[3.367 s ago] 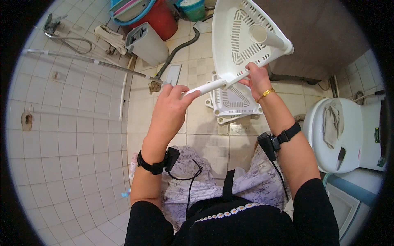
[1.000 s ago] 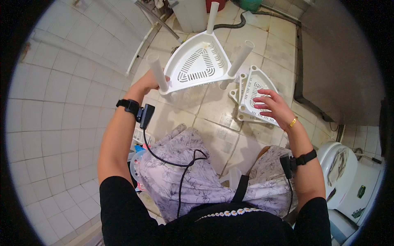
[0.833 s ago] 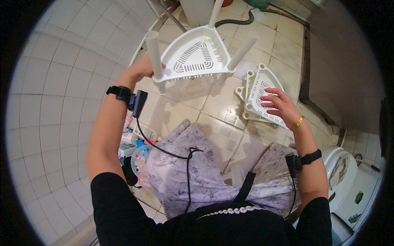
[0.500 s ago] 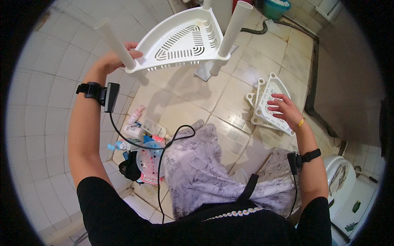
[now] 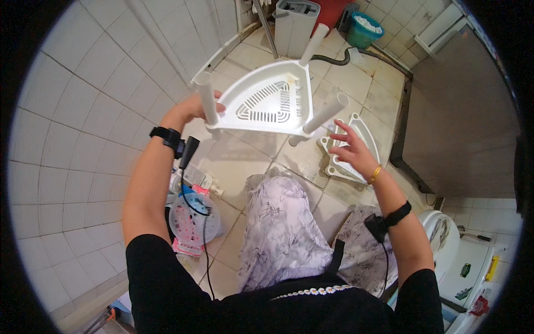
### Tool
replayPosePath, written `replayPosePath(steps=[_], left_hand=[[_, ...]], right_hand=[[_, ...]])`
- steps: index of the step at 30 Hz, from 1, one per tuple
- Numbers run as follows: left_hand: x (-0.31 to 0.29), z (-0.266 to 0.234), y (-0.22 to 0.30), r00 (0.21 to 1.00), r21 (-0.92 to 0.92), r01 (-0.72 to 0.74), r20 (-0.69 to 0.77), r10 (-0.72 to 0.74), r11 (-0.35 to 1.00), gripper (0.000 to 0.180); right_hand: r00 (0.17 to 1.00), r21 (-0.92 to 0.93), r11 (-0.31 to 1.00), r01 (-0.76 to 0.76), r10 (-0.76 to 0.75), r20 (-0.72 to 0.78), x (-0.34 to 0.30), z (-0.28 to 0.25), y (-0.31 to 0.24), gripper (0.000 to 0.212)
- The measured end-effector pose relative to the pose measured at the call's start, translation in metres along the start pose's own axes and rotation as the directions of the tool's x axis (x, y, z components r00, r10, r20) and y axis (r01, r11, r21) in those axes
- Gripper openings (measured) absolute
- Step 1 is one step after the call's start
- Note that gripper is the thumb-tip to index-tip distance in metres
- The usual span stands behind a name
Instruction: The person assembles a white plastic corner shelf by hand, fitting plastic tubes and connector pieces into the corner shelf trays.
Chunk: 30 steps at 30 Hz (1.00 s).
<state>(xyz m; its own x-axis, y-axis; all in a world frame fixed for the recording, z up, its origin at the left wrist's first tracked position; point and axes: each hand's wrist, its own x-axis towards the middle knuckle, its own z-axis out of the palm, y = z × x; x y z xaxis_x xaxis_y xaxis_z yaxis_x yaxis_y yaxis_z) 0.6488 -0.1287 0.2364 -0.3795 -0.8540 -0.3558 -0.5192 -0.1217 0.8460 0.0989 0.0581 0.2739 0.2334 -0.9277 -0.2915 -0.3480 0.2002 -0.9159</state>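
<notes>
My left hand (image 5: 196,107) is closed on the left corner of a white plastic corner shelf (image 5: 264,103), by one of its posts. The shelf has a slotted tray, and white tube posts (image 5: 328,114) stand up from its corners. It is held up in front of me, above the floor. My right hand (image 5: 356,151) is open with fingers apart and holds nothing. Its fingertips come near the shelf's right post, seemingly apart from it. Beyond and partly behind that hand, more white slotted shelf tiers (image 5: 364,133) lie stacked on the floor.
Pink and white bottles and a clear basin (image 5: 194,220) sit on the tiled floor at left. A toilet (image 5: 442,228) stands at right, below a large brown panel (image 5: 459,117). Farther back are a grey-white bin (image 5: 295,33), a teal bucket (image 5: 364,30) and a dark hose (image 5: 336,59).
The shelf sits lower in the picture and farther from the stacked tiers' far side, still in my left hand. My right hand has moved left and up toward its right post.
</notes>
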Motion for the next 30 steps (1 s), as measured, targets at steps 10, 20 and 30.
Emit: replayPosePath(steps=[10, 20, 30], left_hand=[[0.112, 0.090, -0.150, 0.979, -0.048, 0.043, 0.204, -0.033, 0.998, 0.059], [0.200, 0.144, -0.233, 0.943, -0.180, 0.254, 0.267, -0.201, 0.950, 0.059], [0.222, 0.141, -0.259, 0.930, -0.376, 0.353, 0.035, -0.367, 0.857, 0.055]], right_hand=[[0.985, 0.126, 0.983, -0.135, 0.146, -0.088, 0.074, 0.062, 0.149, 0.071], [0.968, -0.133, 0.983, -0.131, 0.097, -0.231, 0.107, 0.105, 0.235, 0.040], [0.974, -0.316, 0.941, -0.120, 0.051, -0.220, 0.136, 0.121, 0.259, 0.041]])
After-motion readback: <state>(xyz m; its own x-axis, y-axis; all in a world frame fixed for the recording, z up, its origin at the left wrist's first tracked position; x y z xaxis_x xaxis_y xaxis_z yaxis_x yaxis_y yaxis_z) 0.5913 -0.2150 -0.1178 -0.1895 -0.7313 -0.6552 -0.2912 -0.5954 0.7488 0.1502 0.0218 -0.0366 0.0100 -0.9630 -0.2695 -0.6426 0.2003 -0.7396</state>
